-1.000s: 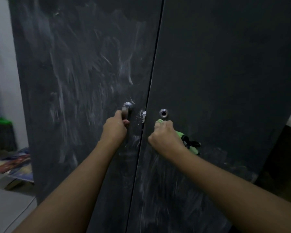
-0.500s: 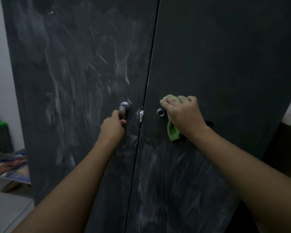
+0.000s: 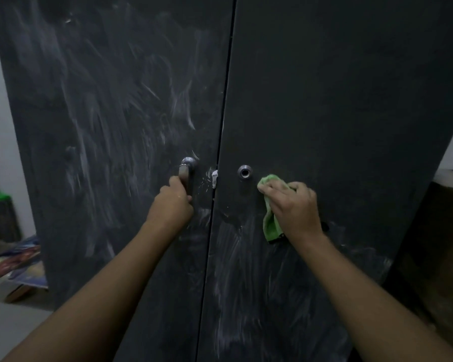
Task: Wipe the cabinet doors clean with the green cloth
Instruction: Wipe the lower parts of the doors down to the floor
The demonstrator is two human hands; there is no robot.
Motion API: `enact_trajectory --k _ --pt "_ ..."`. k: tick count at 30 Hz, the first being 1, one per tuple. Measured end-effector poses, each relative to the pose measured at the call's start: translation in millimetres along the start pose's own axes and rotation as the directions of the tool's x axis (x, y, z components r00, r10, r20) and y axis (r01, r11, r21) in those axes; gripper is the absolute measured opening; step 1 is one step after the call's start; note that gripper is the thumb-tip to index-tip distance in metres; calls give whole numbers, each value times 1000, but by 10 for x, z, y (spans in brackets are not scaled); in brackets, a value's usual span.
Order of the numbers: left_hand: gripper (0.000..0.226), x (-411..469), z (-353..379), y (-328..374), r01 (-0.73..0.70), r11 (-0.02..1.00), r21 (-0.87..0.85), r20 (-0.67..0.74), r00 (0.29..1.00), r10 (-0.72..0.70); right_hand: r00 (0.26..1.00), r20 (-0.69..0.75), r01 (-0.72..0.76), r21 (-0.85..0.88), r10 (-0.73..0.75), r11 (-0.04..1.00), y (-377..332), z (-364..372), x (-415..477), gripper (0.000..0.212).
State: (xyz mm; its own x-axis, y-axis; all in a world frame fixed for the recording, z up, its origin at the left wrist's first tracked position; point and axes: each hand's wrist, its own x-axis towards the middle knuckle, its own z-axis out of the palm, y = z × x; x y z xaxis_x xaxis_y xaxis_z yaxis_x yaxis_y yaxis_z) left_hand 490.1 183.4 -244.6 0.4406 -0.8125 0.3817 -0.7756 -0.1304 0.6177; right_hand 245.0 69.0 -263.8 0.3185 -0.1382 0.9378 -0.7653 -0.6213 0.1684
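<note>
My right hand (image 3: 294,209) presses the soft, limp green cloth (image 3: 271,226) flat on the right door (image 3: 338,100); left hand (image 3: 174,206) grips the handle (image 3: 185,173). Bunch it up so it doesn't slip.

We find no word, number, brand or sign that can be read anywhere in the head view. The dark cabinet doors (image 3: 324,100) carry only pale streaks and smears, none of them forming letters. The green cloth (image 3: 270,226) has a small dark tag at its lower edge, too small for us to read, and the colourful printed sheets (image 3: 19,259) on the floor at the left are too blurred for any lettering to be made out.
</note>
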Motion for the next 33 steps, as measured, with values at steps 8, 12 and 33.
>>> enact_trajectory --k 8,12,33 --pt "85 -412 165 530 -27 976 218 -135 989 58 948 258 -230 163 183 959 0 -47 -747 45" --pt "46 -556 420 826 -243 970 -4 -27 970 243 873 373 -435 302 315 848 -8 -202 -596 18" --pt "33 29 1386 1534 -546 833 -83 -644 668 373 830 169 -548 427 532 719 910 -710 -989 56"
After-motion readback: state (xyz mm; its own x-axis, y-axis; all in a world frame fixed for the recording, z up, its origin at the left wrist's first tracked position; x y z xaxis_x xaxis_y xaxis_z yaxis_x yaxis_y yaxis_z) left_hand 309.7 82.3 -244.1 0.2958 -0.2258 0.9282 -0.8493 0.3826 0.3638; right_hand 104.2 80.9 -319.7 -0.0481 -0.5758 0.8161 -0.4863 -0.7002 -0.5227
